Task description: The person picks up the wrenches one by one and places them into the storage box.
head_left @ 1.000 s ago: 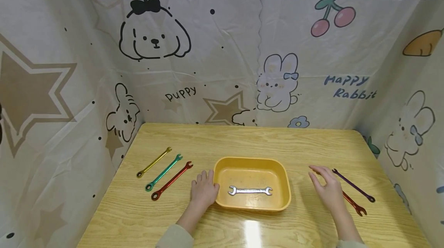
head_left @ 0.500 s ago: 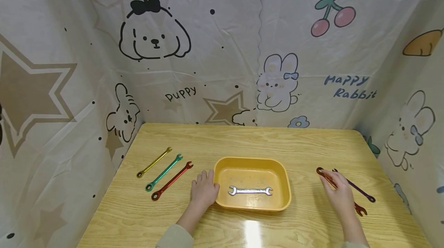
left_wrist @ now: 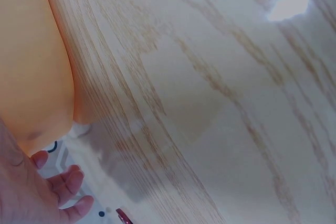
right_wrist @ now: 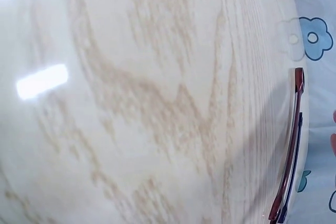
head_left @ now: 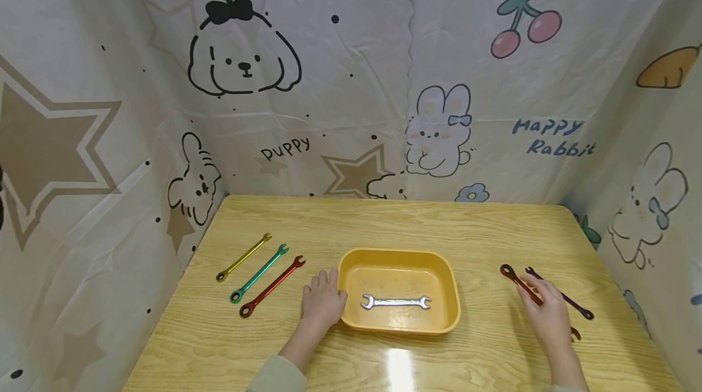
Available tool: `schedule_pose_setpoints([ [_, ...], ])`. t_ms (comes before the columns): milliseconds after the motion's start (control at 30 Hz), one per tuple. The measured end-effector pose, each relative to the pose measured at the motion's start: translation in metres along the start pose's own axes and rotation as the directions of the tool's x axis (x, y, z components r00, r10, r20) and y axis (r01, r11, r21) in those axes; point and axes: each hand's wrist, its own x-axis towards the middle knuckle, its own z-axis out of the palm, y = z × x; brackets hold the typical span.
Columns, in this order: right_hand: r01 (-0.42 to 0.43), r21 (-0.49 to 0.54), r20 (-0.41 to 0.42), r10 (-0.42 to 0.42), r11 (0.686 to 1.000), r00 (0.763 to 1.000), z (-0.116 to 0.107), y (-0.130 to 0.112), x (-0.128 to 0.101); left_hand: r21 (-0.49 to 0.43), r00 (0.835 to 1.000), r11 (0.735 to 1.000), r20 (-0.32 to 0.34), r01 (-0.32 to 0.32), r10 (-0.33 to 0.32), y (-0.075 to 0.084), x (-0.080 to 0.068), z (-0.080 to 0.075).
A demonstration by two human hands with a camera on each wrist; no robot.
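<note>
My left hand [head_left: 322,302] lies beside the left side of a yellow plastic tray [head_left: 399,328], fingers forward and thumb right at its rim. In the left wrist view this hand [left_wrist: 31,190] appears with loosely bent fingers near the tray wall [left_wrist: 34,61]. A silver double open-end wrench [head_left: 396,302] lies inside the tray. On the right, my right hand [head_left: 551,313] is over a red combination wrench [head_left: 518,282], hiding part of its shaft. In the right wrist view that wrench [right_wrist: 289,166] lies on the table, with fingertips [right_wrist: 334,142] apart from it at the frame's edge.
A purple wrench [head_left: 573,302] lies just behind the red one. Left of the tray are a yellow wrench [head_left: 244,256], a green wrench [head_left: 260,273] and another red wrench [head_left: 273,285]. A printed cloth [head_left: 351,105] stands behind the wooden table [head_left: 384,221].
My right hand has moved right and toward me along the red wrench, uncovering its ring end and more of the shaft. The wrenches, tray and left hand stay put.
</note>
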Motion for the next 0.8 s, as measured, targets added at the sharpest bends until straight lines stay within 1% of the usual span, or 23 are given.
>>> schedule_pose_setpoints([
  [300, -0.064, -0.056, 0.018, 0.065, 0.996, 0.998, -0.0029, 0.0019, -0.0011, -0.004, 1.0, 1.0, -0.004, 0.004, -0.004, 0.0, 0.0, 0.0001],
  [533, -0.116, -0.07, 0.072, 0.121, 0.991, 0.99, -0.0032, 0.0059, -0.0018, -0.006, 1.0, 1.0, -0.007, -0.006, 0.006, -0.0003, -0.0002, 0.0001],
  [633, -0.159, -0.087, 0.104, 0.168, 0.983, 0.98, -0.003, 0.0067, -0.0027, -0.003, 1.0, 1.0, -0.009, -0.011, 0.011, -0.0001, -0.0001, 0.0],
  [800, -0.238, -0.122, 0.163, 0.256, 0.964, 0.953, -0.0043, 0.0049, -0.0046, -0.005, 1.0, 1.0, -0.014, -0.016, 0.016, 0.0006, -0.0011, -0.0013],
])
